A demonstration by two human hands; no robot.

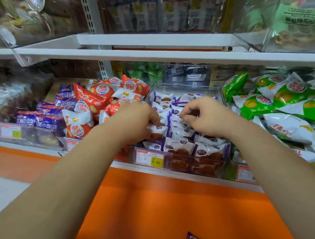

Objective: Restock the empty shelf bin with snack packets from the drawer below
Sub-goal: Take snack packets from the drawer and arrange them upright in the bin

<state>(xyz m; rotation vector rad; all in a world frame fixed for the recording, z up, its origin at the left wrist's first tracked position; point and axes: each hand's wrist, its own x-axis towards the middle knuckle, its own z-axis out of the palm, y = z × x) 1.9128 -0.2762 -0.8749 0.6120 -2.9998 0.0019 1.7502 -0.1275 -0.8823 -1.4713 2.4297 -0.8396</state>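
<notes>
I am settling snack packets (178, 145) into the nearly full clear shelf bin (186, 86), left hand (135, 120) gripping one, right hand (205, 115) curled above them (hold unclear), aiming for upright, uncrushed rows.

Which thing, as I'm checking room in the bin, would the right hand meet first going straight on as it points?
The right hand points down-left into the clear bin; it would meet the purple-and-white packets just beneath it, probably almost at once.
</notes>
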